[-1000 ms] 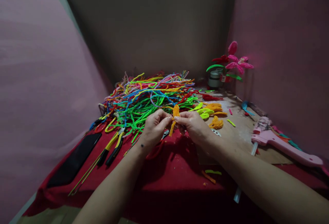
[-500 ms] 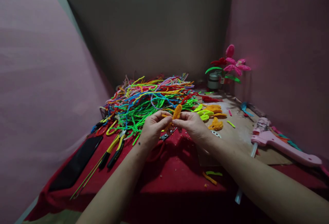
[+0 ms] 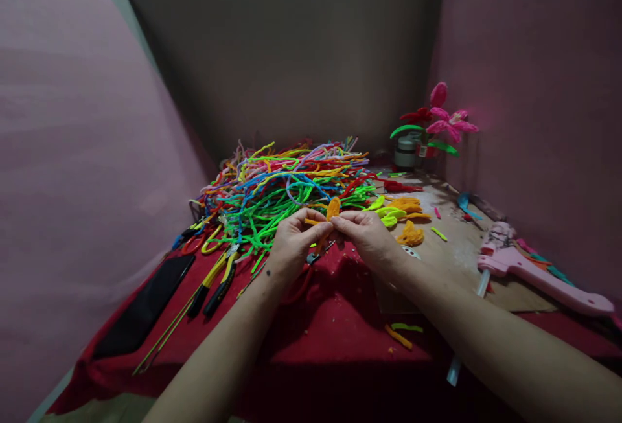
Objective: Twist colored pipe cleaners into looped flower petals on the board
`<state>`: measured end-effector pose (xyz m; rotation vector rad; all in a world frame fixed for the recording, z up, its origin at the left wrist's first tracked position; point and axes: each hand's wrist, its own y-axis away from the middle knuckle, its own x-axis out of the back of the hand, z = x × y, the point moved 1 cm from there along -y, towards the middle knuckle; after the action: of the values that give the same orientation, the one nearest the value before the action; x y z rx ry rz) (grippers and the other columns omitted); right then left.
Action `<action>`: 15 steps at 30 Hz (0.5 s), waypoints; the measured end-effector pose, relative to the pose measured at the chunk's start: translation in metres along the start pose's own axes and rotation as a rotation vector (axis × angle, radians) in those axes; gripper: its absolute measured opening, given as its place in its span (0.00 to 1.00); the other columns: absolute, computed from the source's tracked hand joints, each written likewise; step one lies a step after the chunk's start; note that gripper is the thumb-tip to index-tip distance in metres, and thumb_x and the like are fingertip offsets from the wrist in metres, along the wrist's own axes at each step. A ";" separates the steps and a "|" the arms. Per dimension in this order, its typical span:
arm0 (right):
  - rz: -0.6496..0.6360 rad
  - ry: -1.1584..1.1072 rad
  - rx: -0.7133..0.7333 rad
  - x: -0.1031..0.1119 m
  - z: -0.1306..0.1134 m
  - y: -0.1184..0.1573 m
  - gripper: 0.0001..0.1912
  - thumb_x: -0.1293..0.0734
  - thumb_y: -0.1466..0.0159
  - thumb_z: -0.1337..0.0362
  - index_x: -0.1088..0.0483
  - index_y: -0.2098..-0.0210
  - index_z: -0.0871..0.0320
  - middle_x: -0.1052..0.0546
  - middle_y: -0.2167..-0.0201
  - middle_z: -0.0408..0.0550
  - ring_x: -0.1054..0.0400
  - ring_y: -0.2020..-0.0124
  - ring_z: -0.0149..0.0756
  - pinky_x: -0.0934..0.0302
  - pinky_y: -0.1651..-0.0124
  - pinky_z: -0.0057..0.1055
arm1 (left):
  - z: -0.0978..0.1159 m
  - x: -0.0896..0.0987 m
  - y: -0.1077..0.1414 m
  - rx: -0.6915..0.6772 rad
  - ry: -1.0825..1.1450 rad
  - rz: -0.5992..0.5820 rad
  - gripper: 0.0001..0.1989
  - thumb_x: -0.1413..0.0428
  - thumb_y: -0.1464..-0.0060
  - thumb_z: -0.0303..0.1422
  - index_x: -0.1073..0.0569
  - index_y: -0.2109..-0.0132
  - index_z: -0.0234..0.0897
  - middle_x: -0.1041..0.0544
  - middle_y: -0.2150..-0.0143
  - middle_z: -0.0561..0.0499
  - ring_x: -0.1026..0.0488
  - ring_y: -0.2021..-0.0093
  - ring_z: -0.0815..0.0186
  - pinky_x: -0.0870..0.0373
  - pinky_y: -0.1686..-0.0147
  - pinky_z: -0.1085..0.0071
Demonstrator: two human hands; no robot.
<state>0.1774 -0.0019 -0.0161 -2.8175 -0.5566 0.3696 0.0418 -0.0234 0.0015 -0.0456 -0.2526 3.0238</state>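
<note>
Between my two hands, above the red cloth, is an orange pipe cleaner (image 3: 333, 208) bent into a narrow petal-like loop that stands upright. My left hand (image 3: 294, 236) pinches its lower part, and a short orange end sticks out between the fingers. My right hand (image 3: 360, 232) is closed on the same piece near the base of the loop, thumb against fingertips. Both sets of fingertips nearly touch and hide part of the piece. Right behind the hands lies a big heap of coloured pipe cleaners (image 3: 272, 206). Scissors (image 3: 313, 258) lie partly hidden beneath my hands.
Yellow-black pliers (image 3: 218, 284) and a black phone (image 3: 146, 306) lie left. On the right board (image 3: 457, 261) are orange petal pieces (image 3: 411, 234), yellow-green pieces (image 3: 390, 216) and a pink glue gun (image 3: 544, 280). Pipe-cleaner flowers (image 3: 451, 124) stand behind. Offcuts (image 3: 399, 337) lie near the front edge.
The orange loop has tipped slightly to the left and sits a bit lower in my fingers. My right fingertips have shifted up along it. The view has moved slightly.
</note>
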 end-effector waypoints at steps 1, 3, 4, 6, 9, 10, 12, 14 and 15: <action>0.002 -0.017 -0.007 0.000 0.000 0.000 0.14 0.34 0.46 0.58 0.30 0.81 0.62 0.31 0.84 0.43 0.42 0.80 0.26 0.49 0.76 0.26 | 0.001 0.000 0.000 0.002 -0.001 0.005 0.12 0.39 0.58 0.36 0.31 0.69 0.34 0.28 0.80 0.55 0.34 0.82 0.73 0.38 0.81 0.76; -0.012 -0.106 -0.042 0.000 0.002 0.000 0.14 0.33 0.47 0.58 0.31 0.82 0.62 0.32 0.84 0.43 0.42 0.81 0.26 0.49 0.76 0.26 | 0.001 -0.001 0.000 0.008 0.001 0.021 0.11 0.39 0.59 0.35 0.30 0.69 0.33 0.29 0.80 0.55 0.35 0.83 0.73 0.39 0.81 0.77; -0.028 -0.172 -0.069 0.001 0.004 0.000 0.13 0.32 0.48 0.59 0.30 0.81 0.63 0.32 0.84 0.43 0.42 0.81 0.26 0.49 0.76 0.26 | 0.002 -0.001 0.000 0.014 0.007 0.028 0.11 0.38 0.59 0.35 0.30 0.69 0.33 0.29 0.80 0.55 0.35 0.83 0.74 0.40 0.82 0.77; -0.068 -0.300 -0.130 0.001 0.007 -0.001 0.11 0.31 0.50 0.60 0.30 0.79 0.63 0.31 0.83 0.43 0.41 0.81 0.26 0.49 0.76 0.26 | 0.001 -0.001 0.000 0.028 0.036 0.032 0.12 0.38 0.59 0.34 0.29 0.68 0.32 0.28 0.79 0.54 0.34 0.82 0.74 0.39 0.81 0.77; -0.123 -0.400 -0.176 0.001 0.010 -0.001 0.09 0.30 0.51 0.61 0.28 0.76 0.62 0.29 0.81 0.44 0.39 0.80 0.26 0.47 0.75 0.26 | -0.001 -0.001 -0.001 0.046 0.111 0.004 0.11 0.38 0.59 0.33 0.29 0.68 0.33 0.28 0.78 0.54 0.33 0.80 0.74 0.38 0.80 0.77; -0.129 -0.401 -0.171 0.001 0.010 -0.001 0.09 0.29 0.51 0.61 0.28 0.76 0.62 0.29 0.81 0.44 0.39 0.80 0.26 0.47 0.74 0.27 | -0.001 -0.001 -0.001 0.048 0.132 -0.006 0.10 0.38 0.59 0.33 0.29 0.68 0.33 0.28 0.78 0.54 0.33 0.80 0.74 0.38 0.79 0.77; -0.118 -0.373 -0.145 0.001 0.009 -0.001 0.09 0.29 0.51 0.62 0.28 0.77 0.63 0.29 0.81 0.44 0.39 0.80 0.27 0.47 0.74 0.27 | -0.003 -0.002 -0.001 0.051 0.158 -0.018 0.10 0.38 0.59 0.31 0.29 0.68 0.32 0.27 0.78 0.54 0.32 0.80 0.74 0.37 0.79 0.77; -0.092 -0.326 -0.116 0.000 0.008 -0.001 0.10 0.29 0.51 0.61 0.28 0.78 0.63 0.30 0.82 0.44 0.40 0.81 0.26 0.48 0.75 0.27 | -0.004 -0.003 -0.001 0.053 0.165 -0.021 0.10 0.38 0.59 0.31 0.29 0.68 0.32 0.27 0.77 0.53 0.31 0.79 0.73 0.37 0.78 0.77; -0.076 -0.303 -0.104 0.000 0.007 -0.001 0.10 0.29 0.51 0.61 0.29 0.79 0.63 0.30 0.82 0.43 0.40 0.81 0.26 0.49 0.75 0.27 | -0.005 -0.003 -0.001 0.055 0.169 -0.017 0.10 0.38 0.58 0.31 0.29 0.68 0.32 0.27 0.77 0.53 0.31 0.79 0.73 0.36 0.77 0.77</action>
<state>0.1752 0.0005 -0.0229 -2.8451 -0.7620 0.7820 0.0451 -0.0224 -0.0028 -0.2912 -0.1541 2.9847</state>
